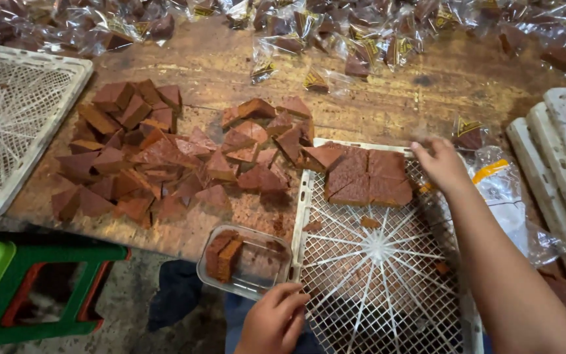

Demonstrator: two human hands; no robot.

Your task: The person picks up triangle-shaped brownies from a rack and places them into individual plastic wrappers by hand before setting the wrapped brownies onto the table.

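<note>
My left hand (273,321) grips the near edge of a clear plastic container (257,269) that holds a couple of brown cake pieces (224,255). It sits at the table's front edge, beside a white mesh tray (375,288). My right hand (440,164) rests on the far right corner of that tray, fingers bent, next to a slab of cut brown cake (365,174) lying on the mesh. Whether the right hand holds anything is unclear. A heap of loose triangular cake pieces (165,154) covers the wooden table (388,105) to the left.
Several cake pieces wrapped in clear bags (355,39) lie along the far edge. An empty white mesh tray (14,124) lies at the left, and stacked trays (565,157) at the right. A pile of clear bags (506,196) lies by my right arm. A green stool (40,288) stands below.
</note>
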